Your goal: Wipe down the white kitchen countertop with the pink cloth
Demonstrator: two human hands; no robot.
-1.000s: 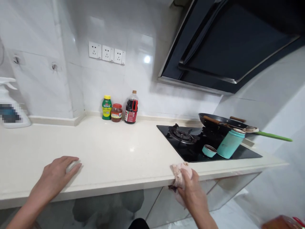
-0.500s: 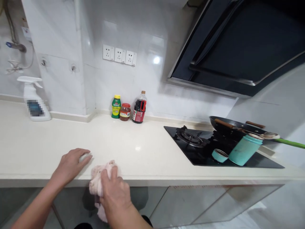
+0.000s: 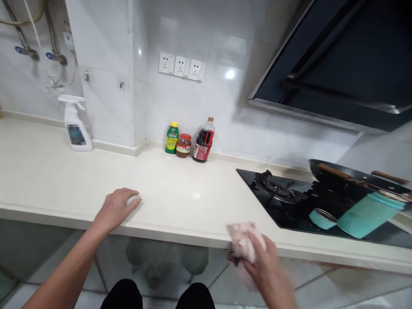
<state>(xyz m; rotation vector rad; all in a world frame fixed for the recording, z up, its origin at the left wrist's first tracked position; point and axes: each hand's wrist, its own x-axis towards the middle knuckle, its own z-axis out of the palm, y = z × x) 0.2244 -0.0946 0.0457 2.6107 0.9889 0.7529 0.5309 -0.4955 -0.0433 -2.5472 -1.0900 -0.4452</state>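
Note:
My right hand (image 3: 262,262) is closed round a crumpled pale pink cloth (image 3: 244,242) at the front edge of the worktop (image 3: 189,214). Part of the cloth hangs below the edge, and a dark patch shows on it. Both are slightly blurred. To the left, my left hand (image 3: 120,208) rests on the worktop with its fingers curled. Something small and whitish (image 3: 132,199) shows between its thumb and fingers; I cannot make out what it is.
By the wall stand a green bottle (image 3: 172,138), a red-lidded jar (image 3: 183,146) and a dark sauce bottle (image 3: 203,141). A spray bottle (image 3: 77,124) is at left. The gas hob (image 3: 273,206) at right bears a wok (image 3: 341,176), a turquoise container (image 3: 370,214) and a small turquoise cup (image 3: 322,219).
My right hand has moved the cloth to the right along the worktop's front edge. The left hand keeps its curled shape near the same spot. The view has shifted.

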